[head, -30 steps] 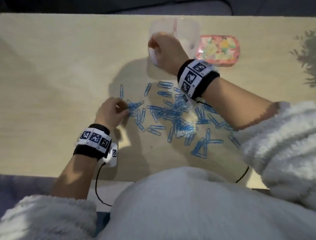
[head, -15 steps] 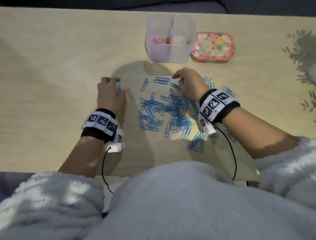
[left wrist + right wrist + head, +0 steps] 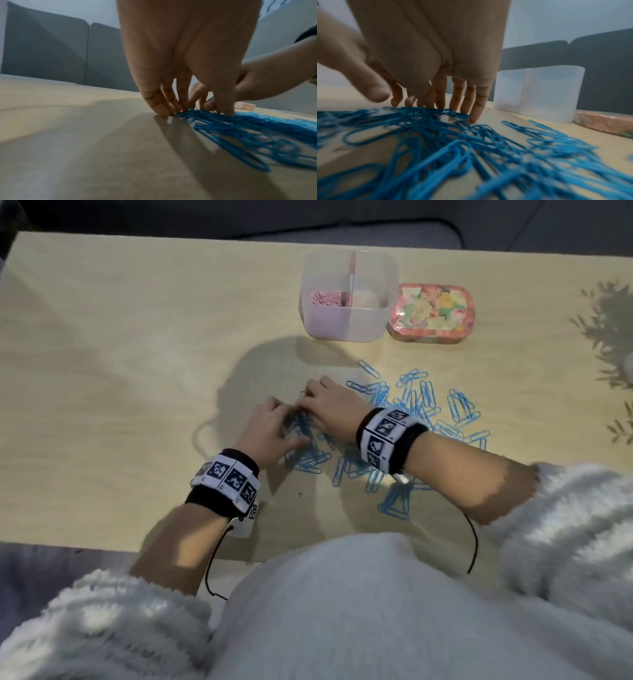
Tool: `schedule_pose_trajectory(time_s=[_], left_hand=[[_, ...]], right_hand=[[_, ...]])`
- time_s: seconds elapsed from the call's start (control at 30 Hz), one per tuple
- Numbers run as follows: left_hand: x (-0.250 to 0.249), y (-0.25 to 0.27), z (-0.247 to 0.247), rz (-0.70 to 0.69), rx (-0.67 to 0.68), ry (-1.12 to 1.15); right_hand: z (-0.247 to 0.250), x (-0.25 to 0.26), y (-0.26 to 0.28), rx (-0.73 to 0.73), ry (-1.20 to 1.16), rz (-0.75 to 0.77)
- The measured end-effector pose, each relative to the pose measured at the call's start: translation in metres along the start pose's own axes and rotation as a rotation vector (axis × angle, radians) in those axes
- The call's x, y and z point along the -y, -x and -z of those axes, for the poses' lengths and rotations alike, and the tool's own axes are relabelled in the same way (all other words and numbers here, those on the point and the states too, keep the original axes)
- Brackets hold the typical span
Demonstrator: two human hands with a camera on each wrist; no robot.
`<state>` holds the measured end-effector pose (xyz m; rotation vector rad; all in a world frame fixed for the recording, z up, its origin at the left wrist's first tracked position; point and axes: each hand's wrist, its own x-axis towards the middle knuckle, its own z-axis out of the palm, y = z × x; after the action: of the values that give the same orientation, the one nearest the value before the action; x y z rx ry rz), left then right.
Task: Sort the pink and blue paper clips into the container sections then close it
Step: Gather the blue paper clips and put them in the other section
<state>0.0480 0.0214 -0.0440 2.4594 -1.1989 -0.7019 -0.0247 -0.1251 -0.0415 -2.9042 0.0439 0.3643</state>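
I see my left hand (image 3: 270, 429) and right hand (image 3: 330, 410) meeting over the near-left edge of the scattered blue wire paper clips (image 3: 424, 419) on the pale wooden table (image 3: 120, 371). Both sets of fingers reach down nearly straight, tips pressing on the clips without closing round any. The translucent two-section plastic container (image 3: 347, 320) stands open farther back, pink paper clips (image 3: 323, 298) in its left section, its floral pink lid (image 3: 432, 313) just beside it.
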Motion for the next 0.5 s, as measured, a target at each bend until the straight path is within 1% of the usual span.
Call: schedule_pose_trajectory(time_s=[0.07,0.13,0.17,0.2,0.27,0.33,0.4,0.5], left_hand=[[0.001,0.005,0.002,-0.035,0.054,0.039],[0.005,0.009,0.006,-0.025,0.078,0.081],[0.006,0.01,0.008,-0.02,0.088,0.075],[0.007,0.01,0.01,-0.016,0.103,0.051],[0.004,0.009,0.009,-0.031,0.123,-0.016],[-0.003,0.005,0.007,-0.064,0.109,-0.035],[-0.01,0.001,0.006,-0.062,0.088,-0.02],[-0.016,-0.003,0.003,-0.06,0.048,-0.037]], right_hand=[[0.003,-0.01,0.017,0.014,-0.103,-0.013],[0.007,-0.02,0.03,-0.024,-0.248,-0.081],[0.008,-0.024,0.033,-0.016,-0.271,-0.106],[0.008,-0.025,0.034,0.018,-0.252,-0.116],[0.006,-0.021,0.032,0.095,-0.125,-0.091],[0.002,-0.013,0.029,0.104,-0.041,-0.062],[-0.002,-0.008,0.029,0.059,-0.079,-0.041],[-0.005,-0.005,0.035,0.03,-0.154,-0.078]])
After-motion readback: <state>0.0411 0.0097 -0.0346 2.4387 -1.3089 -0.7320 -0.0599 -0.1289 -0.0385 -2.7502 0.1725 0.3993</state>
